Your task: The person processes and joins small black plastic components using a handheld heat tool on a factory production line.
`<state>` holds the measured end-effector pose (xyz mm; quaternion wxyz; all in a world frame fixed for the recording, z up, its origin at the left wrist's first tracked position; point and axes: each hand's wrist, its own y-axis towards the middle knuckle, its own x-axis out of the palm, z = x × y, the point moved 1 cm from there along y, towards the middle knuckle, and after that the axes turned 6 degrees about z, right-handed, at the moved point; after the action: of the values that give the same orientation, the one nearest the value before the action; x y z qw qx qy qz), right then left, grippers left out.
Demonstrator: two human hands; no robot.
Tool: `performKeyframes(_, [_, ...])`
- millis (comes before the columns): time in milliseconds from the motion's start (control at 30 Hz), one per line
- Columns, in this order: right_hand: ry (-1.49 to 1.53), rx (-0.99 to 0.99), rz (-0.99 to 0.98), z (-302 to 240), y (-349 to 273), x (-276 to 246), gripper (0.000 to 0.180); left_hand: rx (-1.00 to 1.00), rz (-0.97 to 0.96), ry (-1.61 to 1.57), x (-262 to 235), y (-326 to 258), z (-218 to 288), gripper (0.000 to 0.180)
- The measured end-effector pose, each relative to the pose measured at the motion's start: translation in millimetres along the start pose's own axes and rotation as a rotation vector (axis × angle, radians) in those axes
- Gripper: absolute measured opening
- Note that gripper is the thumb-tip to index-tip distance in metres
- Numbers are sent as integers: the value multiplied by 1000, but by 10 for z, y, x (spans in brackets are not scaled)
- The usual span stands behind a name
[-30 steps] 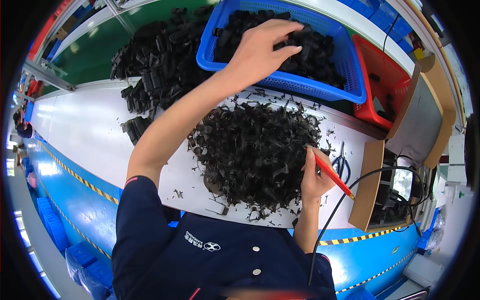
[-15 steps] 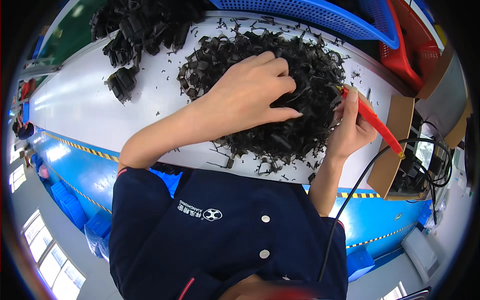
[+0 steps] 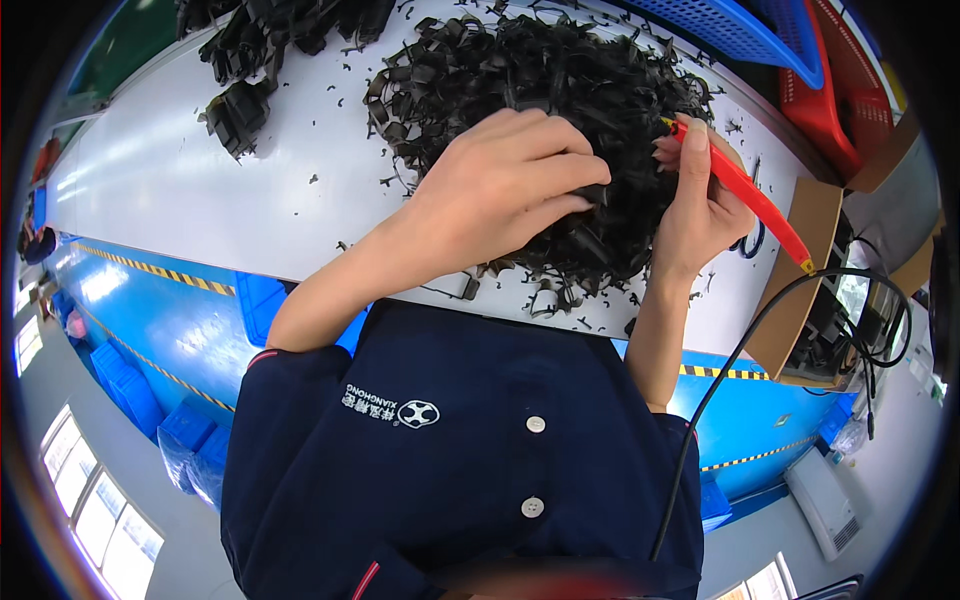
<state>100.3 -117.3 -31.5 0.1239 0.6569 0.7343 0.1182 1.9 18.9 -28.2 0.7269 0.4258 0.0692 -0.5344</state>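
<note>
A big heap of black plastic scraps and small parts (image 3: 450, 75) lies on the white table. My left hand (image 3: 510, 185) is over the front of the heap, its thumb and fingers closed on a small black plastic piece (image 3: 594, 193) that is mostly hidden. At the heap's right side my right hand (image 3: 695, 205) grips a slim, slightly curved red tool (image 3: 755, 195) with yellow ends, its handle sloping down to the right. The tool's far tip points to the heap; its exact kind is unclear.
Larger black moulded parts (image 3: 237, 115) sit at the back left. A blue perforated basket (image 3: 735, 35) and a red basket (image 3: 825, 100) stand at the back right. Dark-handled scissors (image 3: 750, 240) lie beside my right hand. An open cardboard box (image 3: 800, 280) and a black cable (image 3: 735, 355) are at the right.
My left hand has closed its thumb and fingers on a black piece. The view has shifted, so the table and heap appear higher. My right hand still holds the red tool.
</note>
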Motion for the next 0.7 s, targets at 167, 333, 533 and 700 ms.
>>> performKeyframes(167, [118,22,199,-96,-5,-158,25,-414,396,-733,-166,13,53,19])
performKeyframes(333, [536,199,-393,-356,-75,-237,25,-223,482,-731,-244,-50,149,20])
performKeyframes(533, [517,313,-442,-540,-195,-47,22,-280,545,-795,-102,-70,299,22])
performKeyframes(700, [420,271,-264,-542,-177,-46,14,-460,301,-897,-153,-134,259,31])
